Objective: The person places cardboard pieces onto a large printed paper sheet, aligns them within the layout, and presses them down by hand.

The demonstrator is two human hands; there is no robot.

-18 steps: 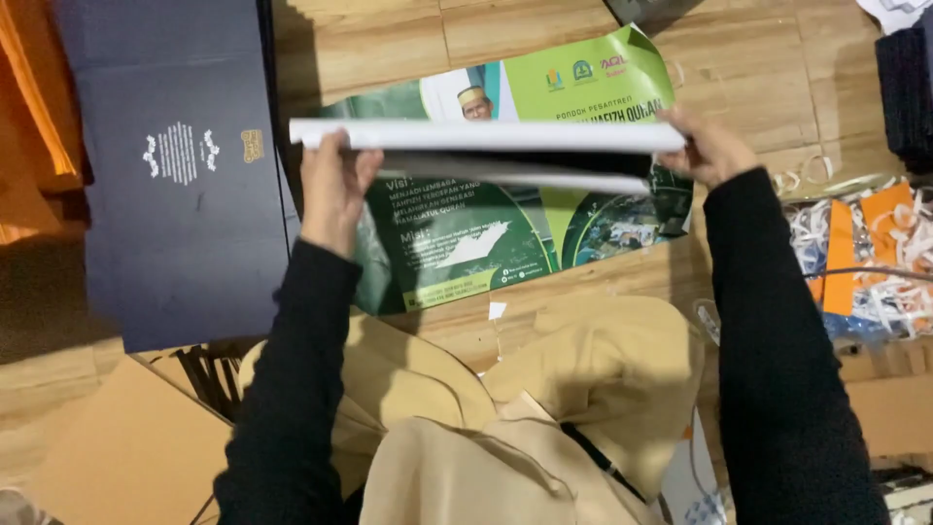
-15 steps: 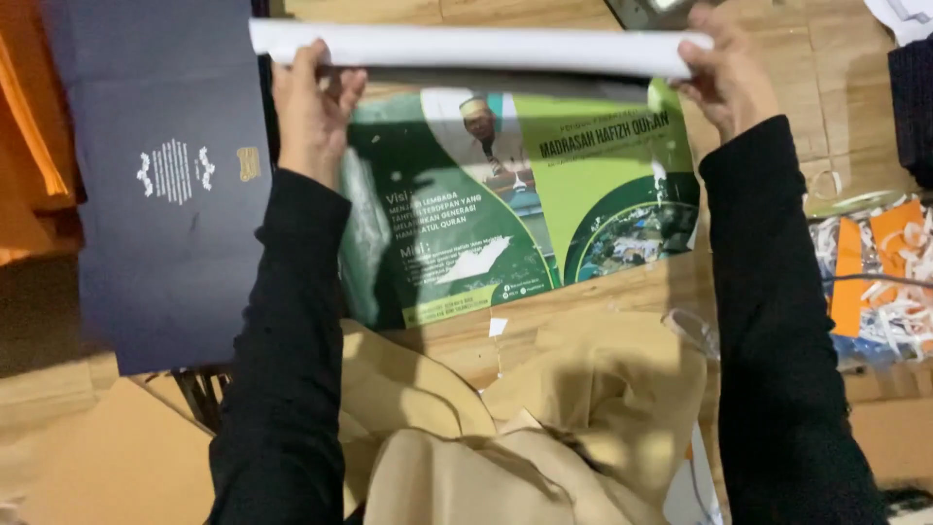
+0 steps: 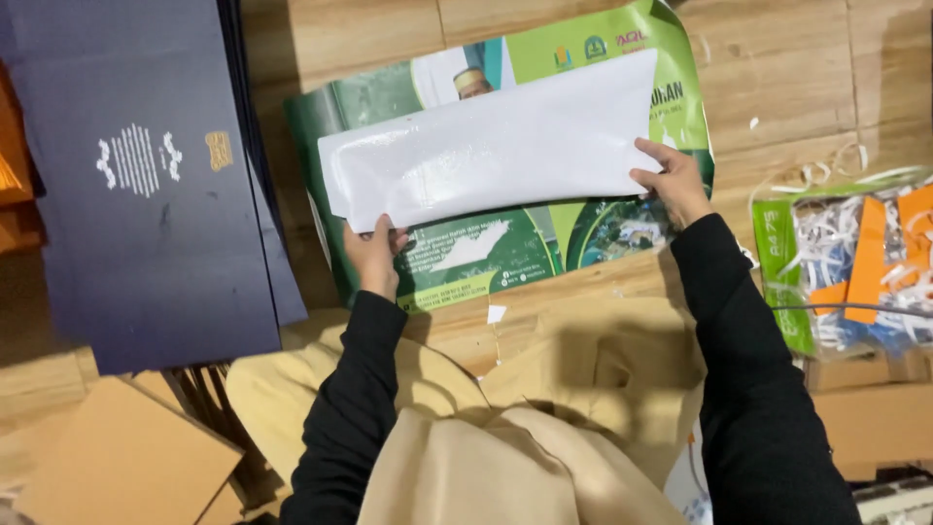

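We see left hand (image 3: 372, 255) pinching lower left corner of white sheet (image 3: 486, 156), right hand (image 3: 671, 180) gripping right edge. Sheet held flat over green poster (image 3: 505, 248) on wooden floor (image 3: 797, 87), probably for aligning edges.

Green poster (image 3: 505, 258) centre; clear green-edged packet (image 3: 846, 262) right.

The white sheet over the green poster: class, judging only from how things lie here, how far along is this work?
Done: the green printed poster lies flat on the wooden floor. In hand: the left hand and right hand hold the white glossy sheet by its lower corners, laid across the poster's upper middle. Left: the sheet sits tilted, with the poster's lower strip and top edge uncovered.
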